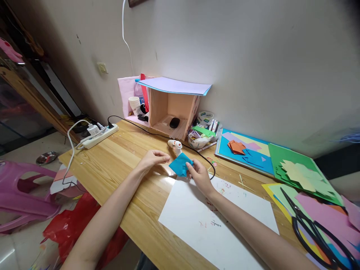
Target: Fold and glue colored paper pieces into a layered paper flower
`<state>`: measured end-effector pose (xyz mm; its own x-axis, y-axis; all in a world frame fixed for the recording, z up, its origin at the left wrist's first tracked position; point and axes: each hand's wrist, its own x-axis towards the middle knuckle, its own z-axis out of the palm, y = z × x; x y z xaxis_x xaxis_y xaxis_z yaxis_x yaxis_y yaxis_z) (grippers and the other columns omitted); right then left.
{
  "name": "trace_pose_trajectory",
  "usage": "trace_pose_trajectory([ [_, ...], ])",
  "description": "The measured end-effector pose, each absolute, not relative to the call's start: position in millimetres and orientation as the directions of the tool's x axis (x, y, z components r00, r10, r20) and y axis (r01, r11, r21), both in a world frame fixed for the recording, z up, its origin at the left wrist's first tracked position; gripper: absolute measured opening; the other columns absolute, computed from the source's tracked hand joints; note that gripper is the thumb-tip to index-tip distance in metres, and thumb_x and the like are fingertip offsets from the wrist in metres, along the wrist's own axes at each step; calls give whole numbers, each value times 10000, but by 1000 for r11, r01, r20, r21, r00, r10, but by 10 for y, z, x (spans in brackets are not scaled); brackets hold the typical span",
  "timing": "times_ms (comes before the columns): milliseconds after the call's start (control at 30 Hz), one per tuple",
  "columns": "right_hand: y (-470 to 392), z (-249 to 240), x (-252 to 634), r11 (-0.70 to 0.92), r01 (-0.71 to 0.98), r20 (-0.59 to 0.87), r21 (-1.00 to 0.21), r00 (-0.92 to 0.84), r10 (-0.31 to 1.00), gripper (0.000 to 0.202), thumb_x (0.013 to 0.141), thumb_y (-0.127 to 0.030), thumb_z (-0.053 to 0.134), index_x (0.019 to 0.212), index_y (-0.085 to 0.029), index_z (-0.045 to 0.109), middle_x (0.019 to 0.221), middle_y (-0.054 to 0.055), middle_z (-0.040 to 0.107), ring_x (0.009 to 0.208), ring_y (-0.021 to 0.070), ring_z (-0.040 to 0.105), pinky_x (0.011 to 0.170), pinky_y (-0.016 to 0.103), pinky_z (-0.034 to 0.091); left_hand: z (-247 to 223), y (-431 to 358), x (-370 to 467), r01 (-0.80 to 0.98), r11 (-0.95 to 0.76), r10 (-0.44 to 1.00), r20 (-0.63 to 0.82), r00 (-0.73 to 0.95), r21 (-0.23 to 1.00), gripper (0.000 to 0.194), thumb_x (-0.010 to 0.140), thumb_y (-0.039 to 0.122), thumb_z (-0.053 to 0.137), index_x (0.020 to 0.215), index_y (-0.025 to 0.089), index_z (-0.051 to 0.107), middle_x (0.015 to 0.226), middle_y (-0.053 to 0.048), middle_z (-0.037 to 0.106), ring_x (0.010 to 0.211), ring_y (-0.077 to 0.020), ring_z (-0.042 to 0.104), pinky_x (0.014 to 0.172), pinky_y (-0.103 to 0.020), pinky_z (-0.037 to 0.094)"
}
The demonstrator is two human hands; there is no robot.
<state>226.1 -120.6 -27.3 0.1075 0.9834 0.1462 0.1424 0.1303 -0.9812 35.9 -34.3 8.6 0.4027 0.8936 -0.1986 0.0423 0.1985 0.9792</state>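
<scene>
My right hand (200,176) pinches a folded piece of blue paper (177,165) at its right side, above the desk. The paper is roughly diamond-shaped, with a smaller folded part near its lower edge. My left hand (153,159) is just left of the paper, its fingers stretched towards the left corner and holding nothing that I can see. Behind the paper, a white glue gun (176,145) with orange marks rests on the desk, partly hidden. A large white sheet (225,225) with small coloured marks lies under my right forearm.
An open cardboard box (160,112) with a lilac roof stands against the wall. A power strip (98,137) sits left; a black cable crosses the desk. To the right are a basket (197,140) of scraps, coloured paper (292,157) and large black scissors (315,228).
</scene>
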Motion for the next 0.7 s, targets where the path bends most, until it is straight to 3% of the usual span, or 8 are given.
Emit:
trace_pose_trajectory([
  [133, -1205, -264, 2259, 139, 125, 151, -982, 94, 984, 274, 831, -459, 474, 726, -208, 440, 511, -50, 485, 451, 115, 477, 466, 227, 386, 80, -332, 353, 22, 167, 914, -163, 372, 986, 379, 500, 432, 770, 691, 114, 690, 684, -77, 687, 628, -141, 612, 651, -256, 489],
  [333, -1205, -261, 2263, 134, 128, 145, -983, 86, 986, 266, 835, -456, 471, 758, -201, 461, 515, -48, 488, 455, 113, 478, 470, 227, 386, 75, -326, 340, 66, 142, 870, -156, 468, 988, 376, 582, 447, 715, 748, 110, 701, 817, -108, 694, 565, -96, 567, 567, -214, 452],
  [467, -1211, -266, 2271, 123, 150, 135, -981, 78, 988, 273, 836, -462, 466, 750, -203, 453, 515, -46, 495, 460, 115, 481, 474, 227, 385, 32, -370, 391, 100, 115, 841, -150, 520, 988, 339, 609, 416, 710, 757, 112, 695, 728, -80, 682, 611, -120, 591, 616, -231, 468],
  [700, -1220, -293, 2261, 117, 178, 125, -977, 30, 992, 276, 835, -459, 470, 769, -191, 484, 521, -41, 498, 461, 112, 481, 479, 229, 390, 11, -489, 540, 127, 9, 854, -74, 515, 992, 330, 585, 431, 712, 638, 117, 627, 597, -26, 630, 559, -135, 576, 556, -241, 455],
])
